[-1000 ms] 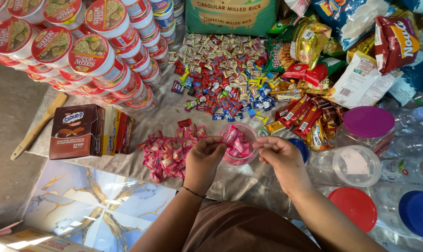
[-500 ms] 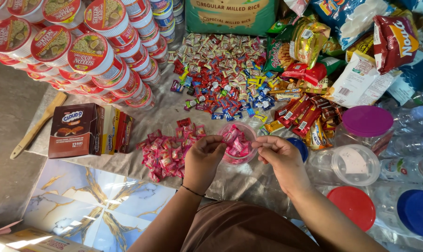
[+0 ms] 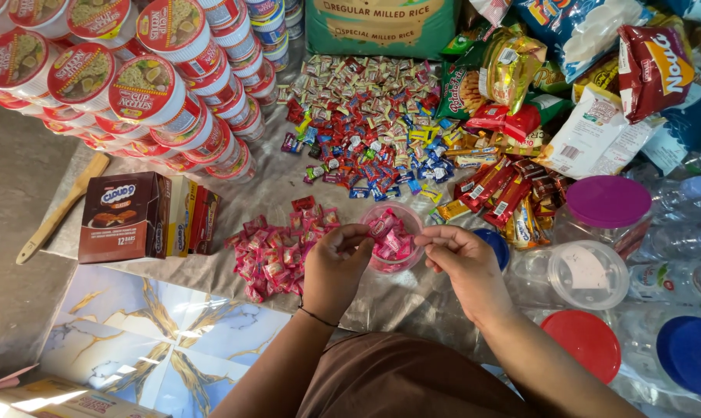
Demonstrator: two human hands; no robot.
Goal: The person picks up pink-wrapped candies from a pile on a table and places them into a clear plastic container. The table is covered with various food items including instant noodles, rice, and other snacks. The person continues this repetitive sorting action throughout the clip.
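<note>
— Hardly anything has shifted since a second ago: both hands sit at the same small clear jar, and the pink candies inside lie much as they did.

— What are the hands doing?

— From my feed, the left hand is curled at the jar's near-left rim, fingertips closed toward the thumb. I can't tell whether a candy is pinched there. The right hand is at the jar's right rim, thumb and forefinger pressed together on something small; it's too tiny for me to name.

— And where's the jar?

— On the silvery sheet, between the two hands. Just left of it lies a loose heap of pink wrapped candies, touching the left hand's knuckles.

— Anything else close by?

— A blue lid is just beyond the right hand. Farther right stands a clear tub with a white lid, and a purple-lidded jar behind it. A brown snack-cake box stands well to the left.
</note>
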